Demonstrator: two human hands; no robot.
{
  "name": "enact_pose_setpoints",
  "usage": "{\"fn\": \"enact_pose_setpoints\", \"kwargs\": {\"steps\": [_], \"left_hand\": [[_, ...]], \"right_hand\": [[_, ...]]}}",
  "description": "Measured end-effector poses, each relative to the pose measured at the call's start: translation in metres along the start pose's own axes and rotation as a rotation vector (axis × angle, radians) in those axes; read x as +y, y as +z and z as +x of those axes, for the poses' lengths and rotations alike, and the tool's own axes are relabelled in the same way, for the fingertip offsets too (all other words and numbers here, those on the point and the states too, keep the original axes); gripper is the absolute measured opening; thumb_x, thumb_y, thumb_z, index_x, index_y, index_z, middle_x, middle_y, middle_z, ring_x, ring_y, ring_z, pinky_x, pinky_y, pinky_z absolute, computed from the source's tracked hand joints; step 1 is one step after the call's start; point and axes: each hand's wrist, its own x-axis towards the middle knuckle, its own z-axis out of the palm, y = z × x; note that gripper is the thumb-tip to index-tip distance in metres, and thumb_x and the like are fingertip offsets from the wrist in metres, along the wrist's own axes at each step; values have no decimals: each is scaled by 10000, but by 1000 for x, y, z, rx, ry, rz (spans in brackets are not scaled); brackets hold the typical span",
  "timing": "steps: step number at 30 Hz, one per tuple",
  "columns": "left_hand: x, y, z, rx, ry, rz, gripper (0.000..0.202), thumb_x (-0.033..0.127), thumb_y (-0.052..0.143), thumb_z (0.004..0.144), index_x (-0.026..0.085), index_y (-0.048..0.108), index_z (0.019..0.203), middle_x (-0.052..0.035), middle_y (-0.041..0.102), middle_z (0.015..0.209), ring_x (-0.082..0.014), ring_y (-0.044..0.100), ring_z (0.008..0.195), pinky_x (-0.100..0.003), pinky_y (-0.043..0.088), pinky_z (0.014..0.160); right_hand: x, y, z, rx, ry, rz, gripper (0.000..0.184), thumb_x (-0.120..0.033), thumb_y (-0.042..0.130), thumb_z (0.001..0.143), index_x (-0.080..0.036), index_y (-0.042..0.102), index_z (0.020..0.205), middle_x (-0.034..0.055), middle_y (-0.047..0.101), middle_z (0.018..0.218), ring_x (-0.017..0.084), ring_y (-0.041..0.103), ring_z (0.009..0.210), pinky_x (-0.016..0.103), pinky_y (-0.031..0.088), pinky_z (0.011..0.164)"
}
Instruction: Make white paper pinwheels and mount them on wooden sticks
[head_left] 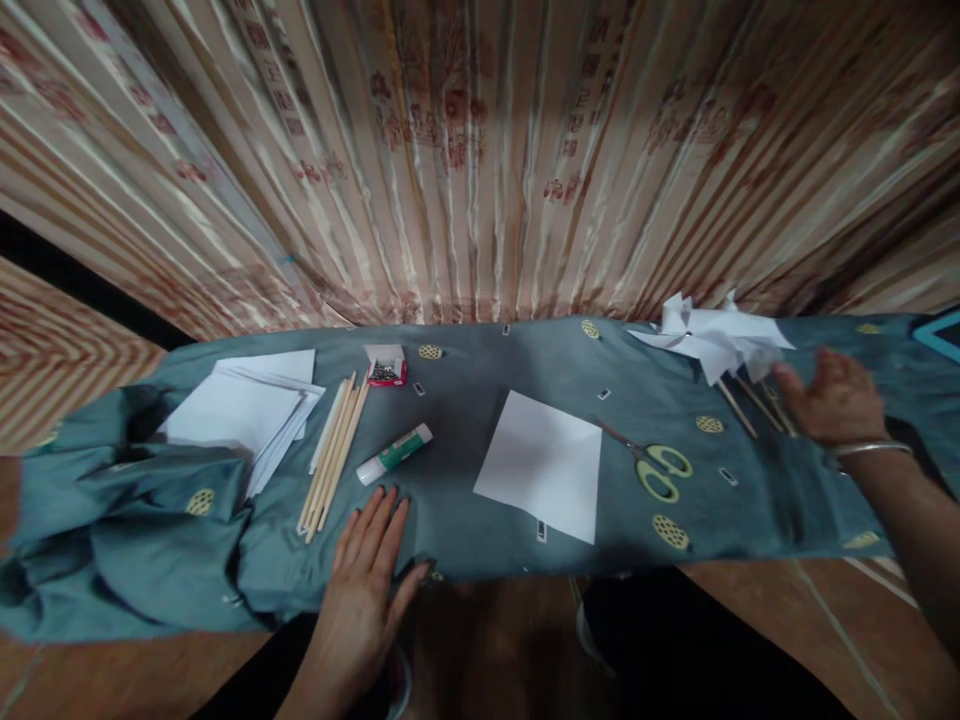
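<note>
My left hand [366, 565] lies flat on the cloth with its fingers stretched out, just below a green and white glue stick [395, 453]. My right hand [836, 398], wearing a bracelet, is beside the sticks of some white paper pinwheels [712, 335]; its thumb stands apart from its fingers and I see nothing held. Between my hands lies a square sheet of white paper [544, 465]. Scissors [656, 470] with yellow-green handles rest at its right, their tips beside the paper's edge.
Several wooden sticks [335, 455] lie left of the glue stick. Above them is an open red box [387, 368] of small metal pieces. A stack of white paper [240, 405] sits at the left, by bunched cloth [150, 530]. Curtains [465, 200] hang behind the table.
</note>
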Motion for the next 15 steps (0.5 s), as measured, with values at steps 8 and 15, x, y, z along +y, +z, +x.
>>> {"fn": "enact_pose_setpoints", "kwargs": {"steps": [8, 15], "left_hand": [[49, -4, 70, -116, 200, -196, 524, 231, 580, 880, 157, 442, 1380, -163, 447, 1484, -336, 272, 1450, -569, 350, 1118], [69, 21, 100, -255, 227, -251, 581, 218, 645, 827, 73, 469, 1362, -217, 483, 1442, -356, 371, 1398, -556, 335, 1134]], "right_hand": [[-162, -108, -142, -538, -812, 644, 707, -459, 573, 891, -194, 317, 1495, 146, 360, 1550, 288, 309, 1446, 491, 352, 1143], [-187, -102, -164, -769, -683, 577, 1074, -540, 765, 686, -169, 218, 1532, 212, 197, 1598, 337, 174, 1483, 553, 279, 1152]]}}
